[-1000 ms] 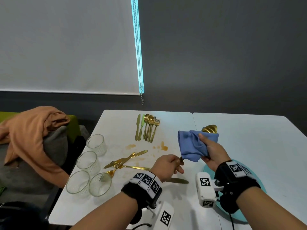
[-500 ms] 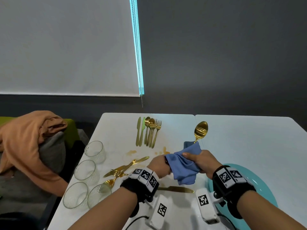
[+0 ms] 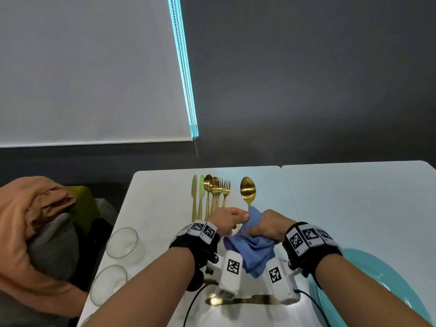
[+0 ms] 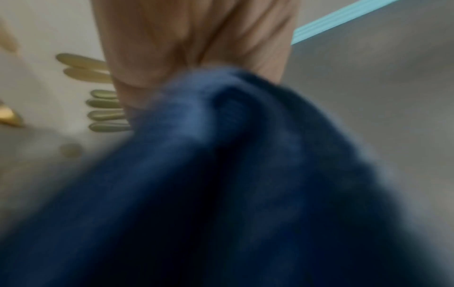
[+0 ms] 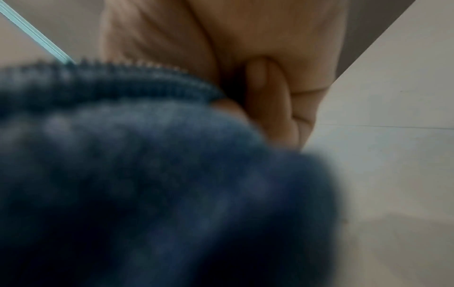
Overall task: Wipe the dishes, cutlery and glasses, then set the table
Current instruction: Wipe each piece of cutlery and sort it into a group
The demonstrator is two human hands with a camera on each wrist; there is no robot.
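Note:
A gold spoon [image 3: 247, 191] stands upright above the white table [image 3: 160, 197], bowl up, its handle running down into a blue cloth [image 3: 252, 251]. My left hand [image 3: 243, 217] pinches the handle just below the bowl, at the cloth's top edge. Close beside it, my right hand [image 3: 264, 226] grips the cloth, bunched round the lower handle; the rest hangs between my wrists. Both wrist views are blurred: the cloth [image 4: 221, 174] fills the left one under curled fingers [image 4: 196, 38], and the right one shows cloth [image 5: 147, 174] below my fingers [image 5: 270, 87].
Several gold knives, spoons and forks [image 3: 210, 192] lie in a row at the table's far edge. Two glasses [image 3: 121, 243] [image 3: 108, 284] stand at the left edge. A gold knife [image 3: 247, 300] lies under my wrists. A teal plate [image 3: 377, 286] sits at right, an orange garment [image 3: 35, 220] left.
My right hand slid the cloth down from the spoon's bowl to its handle. Both hands drew together, and the spoon swung left and more upright.

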